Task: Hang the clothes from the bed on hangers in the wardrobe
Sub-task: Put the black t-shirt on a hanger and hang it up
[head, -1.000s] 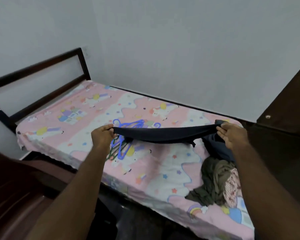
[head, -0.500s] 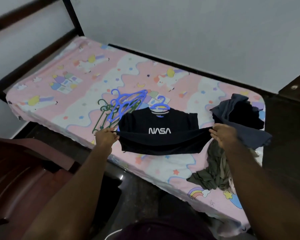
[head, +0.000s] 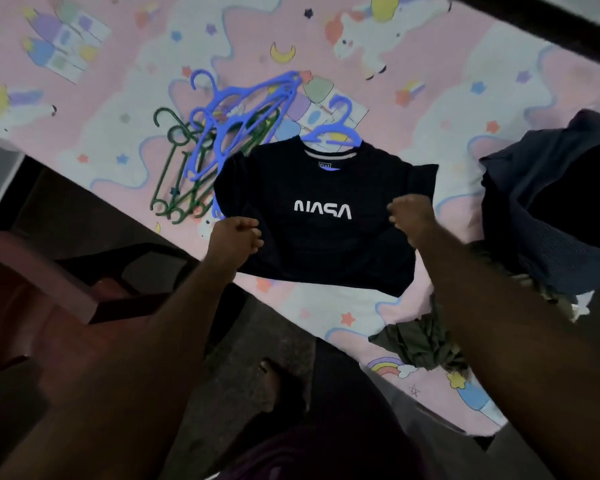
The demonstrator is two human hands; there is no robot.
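- head view: the black nasa t-shirt lies spread on the bed, between the two hands and reaching beyond them, with a blue hanger already in its collar.
- the left hand is clenched on the shirt's left edge. the right hand pinches the right edge, level with the lettering.
- risk, as i judge it: lifting by the body could let the hanger slip out of the neck, or its hook could snag the loose hangers just beyond the left hand.
- the shirt's long axis runs collar to hem. collar and hook point away from the hands, hem toward the person.
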